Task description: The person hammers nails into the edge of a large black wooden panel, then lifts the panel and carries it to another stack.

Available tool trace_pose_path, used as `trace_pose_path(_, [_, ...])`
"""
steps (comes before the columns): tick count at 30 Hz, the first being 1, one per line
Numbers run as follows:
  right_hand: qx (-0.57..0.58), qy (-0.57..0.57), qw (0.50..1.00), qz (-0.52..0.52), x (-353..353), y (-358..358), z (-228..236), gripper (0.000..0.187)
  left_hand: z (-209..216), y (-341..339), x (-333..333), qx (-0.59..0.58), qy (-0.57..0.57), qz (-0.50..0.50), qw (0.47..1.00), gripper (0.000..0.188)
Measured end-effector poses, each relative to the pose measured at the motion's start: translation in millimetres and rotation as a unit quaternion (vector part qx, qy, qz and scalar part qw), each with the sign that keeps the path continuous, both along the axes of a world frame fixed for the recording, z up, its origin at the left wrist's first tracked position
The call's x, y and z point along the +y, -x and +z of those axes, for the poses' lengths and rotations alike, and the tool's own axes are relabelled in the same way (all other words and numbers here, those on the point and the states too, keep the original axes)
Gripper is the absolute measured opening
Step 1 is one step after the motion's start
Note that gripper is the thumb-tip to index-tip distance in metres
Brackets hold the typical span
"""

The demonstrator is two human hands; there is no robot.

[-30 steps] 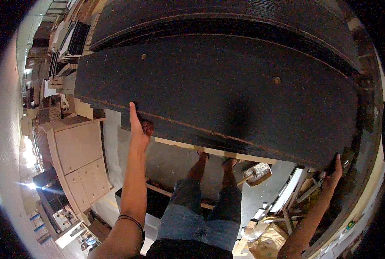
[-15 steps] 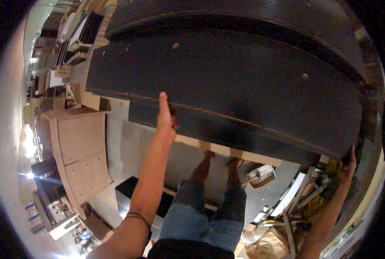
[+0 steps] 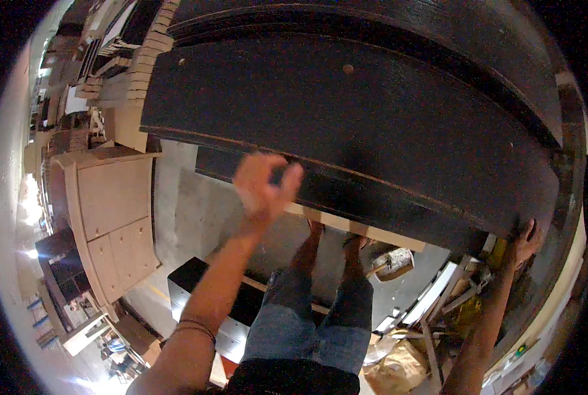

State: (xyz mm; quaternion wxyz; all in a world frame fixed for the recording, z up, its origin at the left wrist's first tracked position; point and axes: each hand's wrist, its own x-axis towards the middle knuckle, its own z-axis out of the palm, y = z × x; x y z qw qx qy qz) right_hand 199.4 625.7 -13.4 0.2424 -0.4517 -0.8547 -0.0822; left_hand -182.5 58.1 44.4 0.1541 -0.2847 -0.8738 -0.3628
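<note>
Board: a black board [image 3: 333, 105] lies broad across the upper half of the view, face up, its near edge showing a worn brown line; small round marks dot its face.
Left hand: the left hand [image 3: 265, 187], blurred, is at the near edge, left of the middle; its grip is released, loosely curled, with thumb and fingers apart.
Right hand: the right hand [image 3: 526, 242] is against the near right corner of the board; whether its grip grasps the edge, I cannot tell.
Under the board: a second black panel [image 3: 386, 207] juts toward the person, with a pale strip [image 3: 389, 236] below.
Left side: a pale cabinet [image 3: 112, 197].
Floor: a black box [image 3: 190, 282] beside the person's legs; a paper bag [image 3: 399, 370] at lower right.
</note>
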Motion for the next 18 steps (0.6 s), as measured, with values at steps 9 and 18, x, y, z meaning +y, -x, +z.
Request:
trace_pose_path(9, [-0.069,0.059,0.996,-0.006,0,75,32,0.063,4,90,42,0.042,0.150,0.078,0.985,0.018])
trace_pose_path(18, [-0.012,0.066,0.998,-0.019,-44,78,23,0.062,-8,72,32,0.069,0.151,0.048,0.985,0.027])
